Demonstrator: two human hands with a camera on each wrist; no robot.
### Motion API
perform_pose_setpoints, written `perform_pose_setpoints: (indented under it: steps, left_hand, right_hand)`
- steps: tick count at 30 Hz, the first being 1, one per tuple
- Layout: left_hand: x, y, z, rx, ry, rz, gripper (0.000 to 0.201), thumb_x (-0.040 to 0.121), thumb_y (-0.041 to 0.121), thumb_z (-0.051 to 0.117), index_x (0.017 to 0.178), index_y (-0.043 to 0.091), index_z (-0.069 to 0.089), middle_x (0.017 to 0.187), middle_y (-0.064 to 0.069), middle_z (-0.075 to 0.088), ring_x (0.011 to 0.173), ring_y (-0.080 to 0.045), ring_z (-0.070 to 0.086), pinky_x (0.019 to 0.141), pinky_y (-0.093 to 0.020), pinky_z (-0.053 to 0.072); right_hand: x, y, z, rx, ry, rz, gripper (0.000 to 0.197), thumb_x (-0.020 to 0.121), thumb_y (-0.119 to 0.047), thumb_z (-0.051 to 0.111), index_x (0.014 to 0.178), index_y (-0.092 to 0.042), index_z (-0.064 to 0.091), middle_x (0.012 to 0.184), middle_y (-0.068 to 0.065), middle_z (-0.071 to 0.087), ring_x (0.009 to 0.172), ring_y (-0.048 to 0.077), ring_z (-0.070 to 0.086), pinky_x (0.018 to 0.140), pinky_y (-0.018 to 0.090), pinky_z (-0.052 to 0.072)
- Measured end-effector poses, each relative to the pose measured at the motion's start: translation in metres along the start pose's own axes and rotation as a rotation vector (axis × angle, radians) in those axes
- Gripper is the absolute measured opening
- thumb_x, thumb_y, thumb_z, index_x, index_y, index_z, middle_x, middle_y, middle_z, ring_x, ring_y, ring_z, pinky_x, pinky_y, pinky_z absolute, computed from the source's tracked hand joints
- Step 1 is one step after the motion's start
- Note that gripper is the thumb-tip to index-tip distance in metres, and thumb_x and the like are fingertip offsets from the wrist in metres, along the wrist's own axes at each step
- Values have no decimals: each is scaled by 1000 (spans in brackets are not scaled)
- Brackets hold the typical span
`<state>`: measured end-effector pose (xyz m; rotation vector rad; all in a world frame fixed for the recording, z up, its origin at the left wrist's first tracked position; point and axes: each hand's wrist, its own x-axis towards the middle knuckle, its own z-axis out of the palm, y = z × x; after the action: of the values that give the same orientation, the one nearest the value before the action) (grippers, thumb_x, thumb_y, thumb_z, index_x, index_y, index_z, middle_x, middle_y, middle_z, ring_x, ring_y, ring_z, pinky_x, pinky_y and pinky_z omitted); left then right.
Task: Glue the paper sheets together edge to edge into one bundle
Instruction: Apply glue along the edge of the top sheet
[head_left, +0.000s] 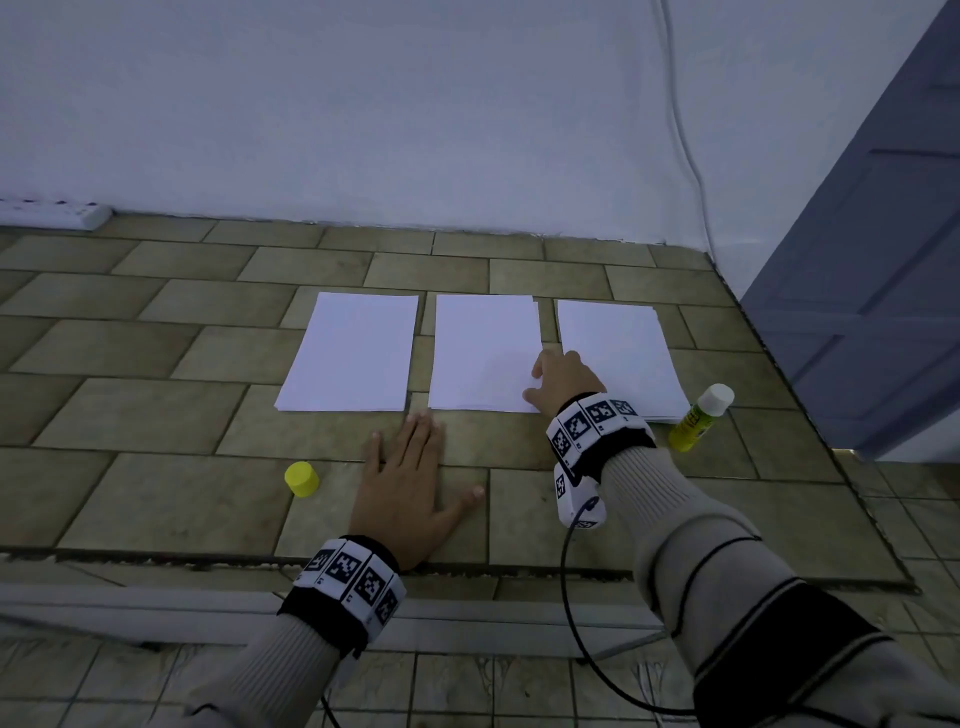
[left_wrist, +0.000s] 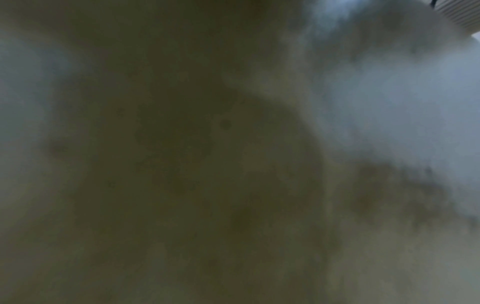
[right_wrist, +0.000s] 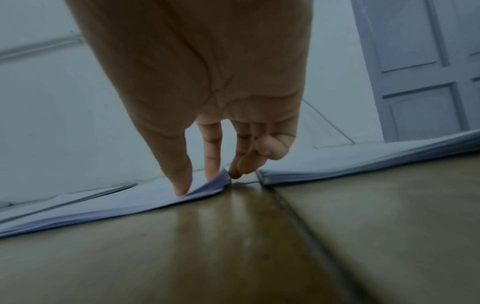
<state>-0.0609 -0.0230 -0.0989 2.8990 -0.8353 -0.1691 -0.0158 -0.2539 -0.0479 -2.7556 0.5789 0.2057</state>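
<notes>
Three stacks of white paper lie side by side on the tiled floor: a left stack (head_left: 348, 353), a middle stack (head_left: 483, 353) and a right stack (head_left: 618, 353). My right hand (head_left: 540, 384) is at the middle stack's near right corner. In the right wrist view the thumb (right_wrist: 182, 181) and fingertips pinch that corner (right_wrist: 218, 183), which bends upward off the middle stack (right_wrist: 103, 205). The right stack (right_wrist: 363, 162) lies just beside it, untouched. My left hand (head_left: 410, 483) rests flat on the floor, fingers straight, in front of the gap between the left and middle stacks. The left wrist view is dark and blurred.
A yellow glue stick (head_left: 701, 415) lies uncapped by the right stack's near corner. Its yellow cap (head_left: 301, 478) stands left of my left hand. A blue door (head_left: 872, 260) closes the right side, a white wall the back. A power strip (head_left: 52, 213) sits far left.
</notes>
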Motion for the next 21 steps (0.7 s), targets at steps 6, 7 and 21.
perform_pose_setpoints:
  steps: [6, 7, 21]
  left_hand:
    - [0, -1, -3, -10, -10, 0, 113, 69, 83, -21, 156, 16, 5, 164, -1, -3, 149, -13, -10, 120, -48, -7]
    - [0, -1, -4, -18, -15, -3, 114, 69, 83, -21, 156, 16, 5, 164, -1, -3, 149, -12, -10, 120, -48, -7]
    - [28, -15, -89, -414, 97, -157, 74, 93, 58, 46, 152, 18, 25, 162, 0, 16, 148, -20, 14, 117, -42, 17]
  right_hand:
    - [-23, 6, -19, 222, 144, -39, 36, 92, -37, 56, 119, -13, 54, 125, 12, 44, 110, 28, 52, 89, 37, 45]
    - [-31, 10, -25, 287, 211, -74, 34, 92, -35, 57, 118, -13, 56, 123, 11, 46, 108, 27, 52, 89, 36, 45]
    - [-97, 99, -66, 592, 743, 259, 68, 81, -25, 72, 136, -5, 38, 137, 13, 44, 125, 28, 43, 98, 39, 37]
